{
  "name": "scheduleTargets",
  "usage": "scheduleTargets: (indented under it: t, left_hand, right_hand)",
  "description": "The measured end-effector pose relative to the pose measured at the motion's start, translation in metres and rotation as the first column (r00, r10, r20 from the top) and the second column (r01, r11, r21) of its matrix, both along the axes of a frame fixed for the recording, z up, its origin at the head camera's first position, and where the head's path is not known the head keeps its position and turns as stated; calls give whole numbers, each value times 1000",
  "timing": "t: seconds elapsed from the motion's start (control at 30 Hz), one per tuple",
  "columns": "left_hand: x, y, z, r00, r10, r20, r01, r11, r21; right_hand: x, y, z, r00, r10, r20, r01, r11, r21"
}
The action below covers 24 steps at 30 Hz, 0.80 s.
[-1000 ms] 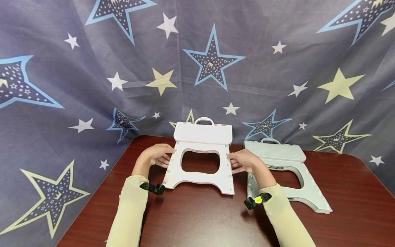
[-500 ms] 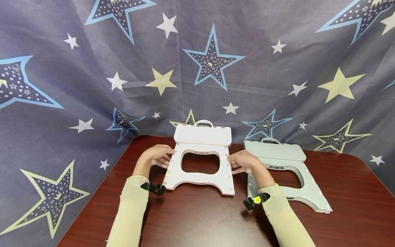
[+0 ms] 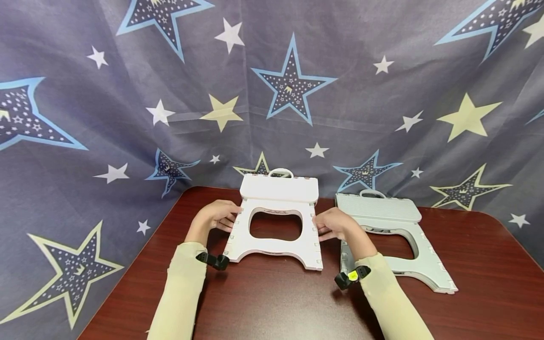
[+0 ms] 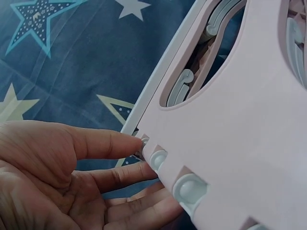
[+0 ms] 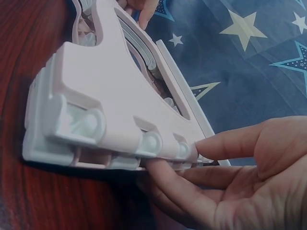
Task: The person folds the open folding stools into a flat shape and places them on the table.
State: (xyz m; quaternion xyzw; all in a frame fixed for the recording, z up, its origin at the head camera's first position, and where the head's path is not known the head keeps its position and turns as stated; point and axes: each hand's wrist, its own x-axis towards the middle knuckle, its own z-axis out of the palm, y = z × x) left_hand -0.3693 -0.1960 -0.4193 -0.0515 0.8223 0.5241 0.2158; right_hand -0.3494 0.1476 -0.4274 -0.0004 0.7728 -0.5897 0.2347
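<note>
A white, faintly pink folding step stool (image 3: pixel 279 189), folded flat, is tilted above the table with its handle end raised and its feet toward me. My left hand (image 3: pixel 216 218) grips its left side edge, thumb on the near face and fingers behind, beside the round hinge knobs (image 4: pixel 190 189) in the left wrist view. On the opposite edge my right hand (image 3: pixel 333 222) pinches it the same way. The right wrist view shows the stool's foot end (image 5: pixel 53 139) low over the wood, with the right thumb above and fingers underneath.
A second folded step stool (image 3: pixel 378 208), pale green, lies to the right, partly behind my right forearm. Both rest over a reddish-brown wooden table (image 3: pixel 272 302). A grey-blue curtain (image 3: pixel 361 38) with stars hangs behind the far edge.
The white stool's handle end has sunk a little toward the table, both hands keeping their grip. The pale green stool has stayed in place.
</note>
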Motion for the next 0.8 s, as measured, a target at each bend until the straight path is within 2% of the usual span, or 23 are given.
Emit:
scheduleTargets:
  t: [0.27, 0.8]
  left_hand:
    - [0, 2, -2, 1000, 10, -14, -11, 999, -52]
    - [-4, 3, -8, 1000, 23, -5, -23, 997, -71]
  right_hand:
    - [0, -1, -1, 1000, 10, 4, -10, 1000, 10]
    - [1, -3, -2, 1000, 2, 10, -3, 1000, 16]
